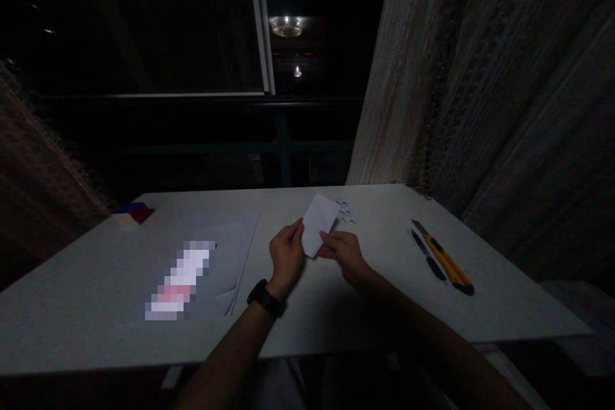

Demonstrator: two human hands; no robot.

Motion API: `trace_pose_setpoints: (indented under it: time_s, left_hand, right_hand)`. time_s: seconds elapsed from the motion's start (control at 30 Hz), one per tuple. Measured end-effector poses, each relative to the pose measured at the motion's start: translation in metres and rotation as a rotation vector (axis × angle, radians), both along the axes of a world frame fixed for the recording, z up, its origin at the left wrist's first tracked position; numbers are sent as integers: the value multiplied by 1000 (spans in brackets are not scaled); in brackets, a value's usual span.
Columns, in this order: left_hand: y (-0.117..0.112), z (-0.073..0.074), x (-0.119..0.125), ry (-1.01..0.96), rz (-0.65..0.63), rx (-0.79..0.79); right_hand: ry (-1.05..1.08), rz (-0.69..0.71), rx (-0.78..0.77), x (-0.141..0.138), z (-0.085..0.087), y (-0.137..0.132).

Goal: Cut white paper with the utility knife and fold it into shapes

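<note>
Dim room: both hands, the left hand [287,255] and right hand [344,254], pinch a folded white paper [318,223] above a white desk [336,307]; a yellow utility knife [446,261] lies to the right.

Small folded white paper [318,224], tilted upright

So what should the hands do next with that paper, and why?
Probably lay the folded paper down on the table and press its crease: the left hand and right hand both pinch it, held up at a tilt.
</note>
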State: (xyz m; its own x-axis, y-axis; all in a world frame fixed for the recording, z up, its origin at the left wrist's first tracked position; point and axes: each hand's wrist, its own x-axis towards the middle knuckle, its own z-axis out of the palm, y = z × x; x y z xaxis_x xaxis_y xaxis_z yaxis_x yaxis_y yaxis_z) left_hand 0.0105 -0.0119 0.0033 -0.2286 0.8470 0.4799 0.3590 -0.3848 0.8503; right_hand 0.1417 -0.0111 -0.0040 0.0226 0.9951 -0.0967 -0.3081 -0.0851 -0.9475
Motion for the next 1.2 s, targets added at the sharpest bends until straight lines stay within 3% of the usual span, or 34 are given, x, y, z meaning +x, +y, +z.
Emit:
trace_pose_setpoints:
  time_s: [0.47, 0.67, 0.83, 1.03, 1.2]
  left_hand:
    - [-2, 3, 0, 133, 13, 14]
    - [-1, 2, -1, 100, 38, 22]
    - [-1, 2, -2, 94, 21, 23]
    - [-1, 3, -2, 85, 28, 49]
    - [-1, 1, -1, 76, 13, 60]
  right_hand:
    - [41, -60, -1, -4, 1, -3]
    - [-13, 43, -33, -2, -1, -2]
    - [-21, 5, -35, -3, -2, -2]
    - [-57, 103, -59, -3, 0, -3]
    - [-92, 91, -59, -4, 3, -5]
